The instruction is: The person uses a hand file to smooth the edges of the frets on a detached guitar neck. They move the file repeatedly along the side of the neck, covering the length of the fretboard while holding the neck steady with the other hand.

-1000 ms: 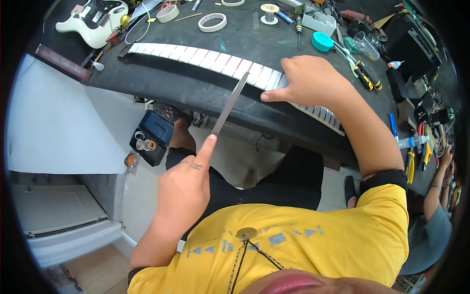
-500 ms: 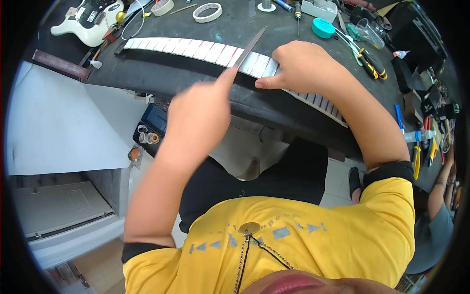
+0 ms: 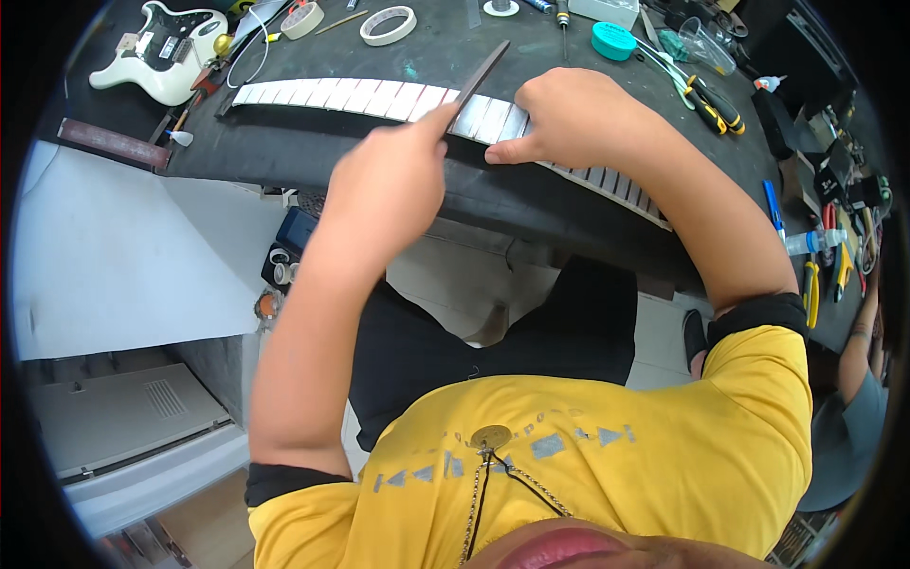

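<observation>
A guitar neck (image 3: 332, 95) with its fretboard covered in white tape lies across the dark workbench (image 3: 284, 152). My left hand (image 3: 393, 180) grips a thin flat metal file (image 3: 481, 74), held slanted with its blade resting over the taped frets near the middle of the neck. My right hand (image 3: 569, 119) presses down on the neck just right of the file, thumb against the near edge. The part of the neck beneath my right hand is hidden.
A white electric guitar body (image 3: 166, 57) lies at the bench's far left. Tape rolls (image 3: 389, 24), a teal round tin (image 3: 613, 40), yellow-handled pliers (image 3: 706, 100) and other tools crowd the back and right. Another person's arm (image 3: 858, 341) shows at the right edge.
My left hand rose from below the bench edge up to the neck, bringing the file onto the taped frets. My right hand stayed pressed on the neck.
</observation>
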